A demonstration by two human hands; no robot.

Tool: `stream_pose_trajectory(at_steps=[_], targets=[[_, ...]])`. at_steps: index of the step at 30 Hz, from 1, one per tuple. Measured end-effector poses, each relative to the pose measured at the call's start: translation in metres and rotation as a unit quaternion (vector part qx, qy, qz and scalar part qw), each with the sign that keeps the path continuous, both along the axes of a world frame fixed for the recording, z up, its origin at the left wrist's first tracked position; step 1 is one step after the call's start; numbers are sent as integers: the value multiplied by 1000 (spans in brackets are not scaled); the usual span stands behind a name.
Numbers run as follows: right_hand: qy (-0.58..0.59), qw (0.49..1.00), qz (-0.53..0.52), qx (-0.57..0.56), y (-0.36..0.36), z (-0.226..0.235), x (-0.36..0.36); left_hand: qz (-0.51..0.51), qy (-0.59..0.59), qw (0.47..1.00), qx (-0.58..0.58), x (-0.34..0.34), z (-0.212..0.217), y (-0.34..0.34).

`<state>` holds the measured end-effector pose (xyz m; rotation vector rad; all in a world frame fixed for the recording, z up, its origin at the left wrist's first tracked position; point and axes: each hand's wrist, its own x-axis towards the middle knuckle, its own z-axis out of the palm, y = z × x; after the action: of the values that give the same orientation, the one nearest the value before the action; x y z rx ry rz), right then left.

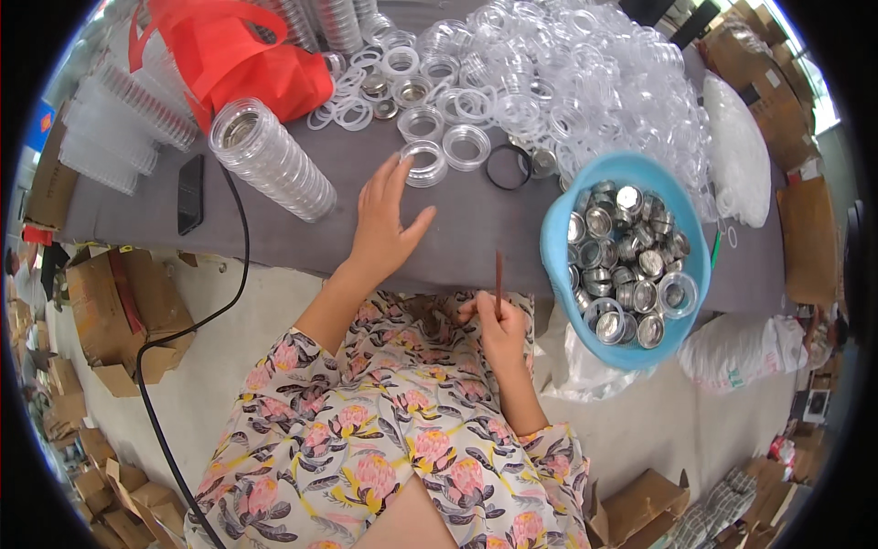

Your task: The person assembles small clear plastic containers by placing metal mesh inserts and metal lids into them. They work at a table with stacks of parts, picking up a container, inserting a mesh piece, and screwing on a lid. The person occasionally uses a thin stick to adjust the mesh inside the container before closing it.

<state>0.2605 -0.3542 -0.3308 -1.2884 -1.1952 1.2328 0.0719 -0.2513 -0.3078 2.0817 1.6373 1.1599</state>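
My left hand [386, 224] is over the grey-covered table, fingers stretched out and apart. Its fingertips reach the near edge of a clear round plastic ring [425, 181]; whether they touch it I cannot tell. Close to the table's front edge, my right hand [503, 334] is closed around a thin reddish-brown stick [499, 274] that points upward. Beside the first ring lies another clear ring [468, 166], with a black ring [487, 174] to its right. A leaning stack of clear round plastic pieces [297, 174] stands left of my left hand.
A light-blue basin [551, 247] full of round silvery metal pieces [599, 222] is at the right. Behind it rises a big heap of clear plastic rings [585, 82]. A red bag [256, 78], a dark phone [190, 197] and a black cable [245, 247] are at the left.
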Motion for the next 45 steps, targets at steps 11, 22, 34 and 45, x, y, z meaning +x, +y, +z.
stream_pose_trajectory(at_steps=[11,22,34,45], targets=[[-186,958,71,205,-23,-11,27,-12,241,970,23,-50,-73,-60],[-388,861,-18,328,56,-12,-20,-45,222,974,-2,-57,-43,-43],[-402,888,-62,212,59,-17,-31,-225,282,921,-146,-67,-25,-16],[-511,823,-81,233,64,-30,-30,-319,272,875,-242,-142,-1,-37]])
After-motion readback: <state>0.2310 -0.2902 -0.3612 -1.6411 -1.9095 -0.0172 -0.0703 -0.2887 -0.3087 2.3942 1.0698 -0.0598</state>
